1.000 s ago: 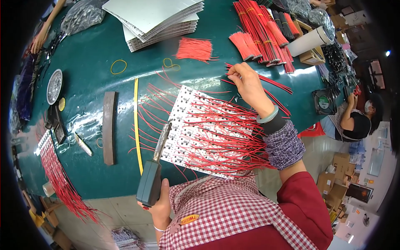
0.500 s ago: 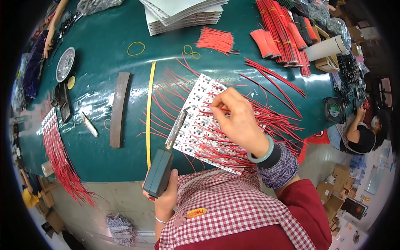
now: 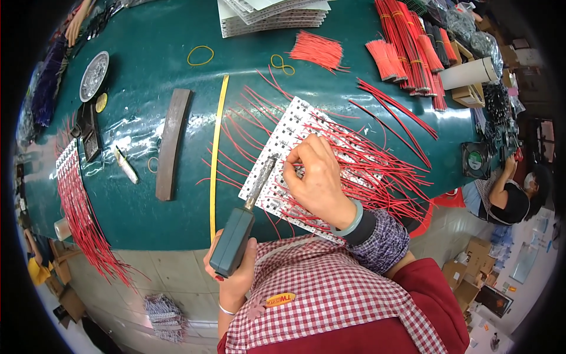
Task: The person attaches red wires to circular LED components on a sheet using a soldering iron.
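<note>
My left hand [image 3: 240, 277] is wrapped round the dark green handle of a soldering iron [image 3: 234, 242]. The iron's metal barrel slants up over a white circuit board panel [image 3: 288, 125], which is dotted with small black parts. Its tip is at the panel, close to my right fingertips. My right hand [image 3: 318, 180] hovers over the panel with thumb and forefinger pinched on a thin red wire, mostly hidden by the fingers. Many red wires [image 3: 401, 171] fan out from the panel to the right, and several stick out past its left edge.
Left of the panel lie a yellow strip [image 3: 218, 159], a brown bar [image 3: 173, 144] and a wired panel [image 3: 69, 171]. A metal dish [image 3: 94, 76] stands at the far left. Beyond are stacked white panels [image 3: 274, 20] and red wire bundles [image 3: 318, 50]. A fan [image 3: 475, 159] sits at right.
The soldering iron's tip has moved from near the panel's upper left edge further in. My right hand has shifted left and slightly nearer me. The whole view has tilted a little.
</note>
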